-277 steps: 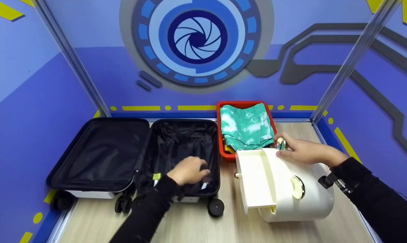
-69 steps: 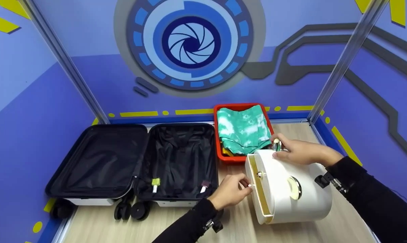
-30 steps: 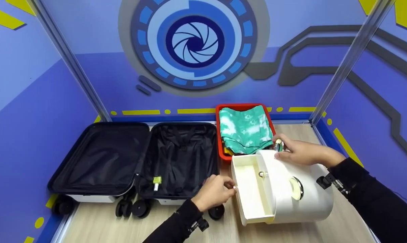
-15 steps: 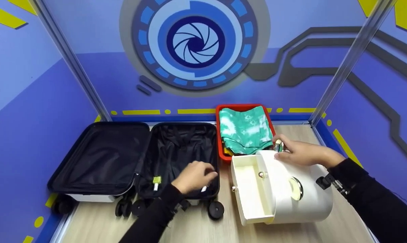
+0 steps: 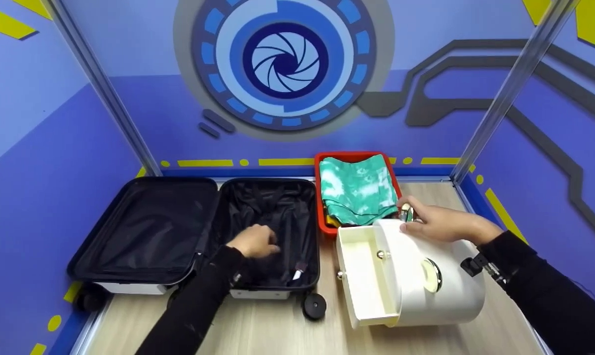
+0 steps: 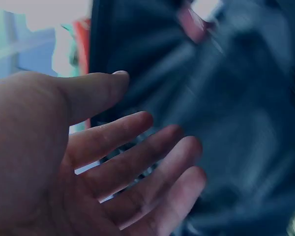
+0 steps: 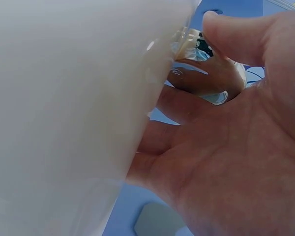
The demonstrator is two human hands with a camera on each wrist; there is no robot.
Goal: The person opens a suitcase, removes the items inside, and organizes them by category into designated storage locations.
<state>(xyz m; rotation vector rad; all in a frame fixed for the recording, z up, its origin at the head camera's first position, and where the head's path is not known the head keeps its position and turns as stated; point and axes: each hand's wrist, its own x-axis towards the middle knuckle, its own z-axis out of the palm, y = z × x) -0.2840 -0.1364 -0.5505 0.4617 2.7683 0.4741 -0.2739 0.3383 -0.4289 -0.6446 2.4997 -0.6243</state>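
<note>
A white drawer box (image 5: 440, 276) stands on the right, with its lower drawer (image 5: 366, 276) pulled out to the left. The upper drawer is in, and its round metal knob (image 5: 381, 254) shows. At the box's top, my right hand (image 5: 435, 222) grips it by the shiny metal handle (image 5: 406, 212); in the right wrist view some fingers pass behind the white wall. Above the right half of the open black suitcase (image 5: 287, 212) hovers my left hand (image 5: 254, 241). Its fingers (image 6: 132, 162) look loosely bent in the left wrist view, with nothing in them.
A red basket (image 5: 322, 212) holding folded green-and-white cloth (image 5: 359, 190) stands behind the box, beside the suitcase. The suitcase's left half (image 5: 149, 227) lies open. A dark wheel (image 5: 314, 306) juts toward the front. Blue panels enclose the table.
Earlier a different drawer was out; then both were in. My left hand pulled the lower drawer out by its knob, let go and moved left over the suitcase. My right hand stayed put.
</note>
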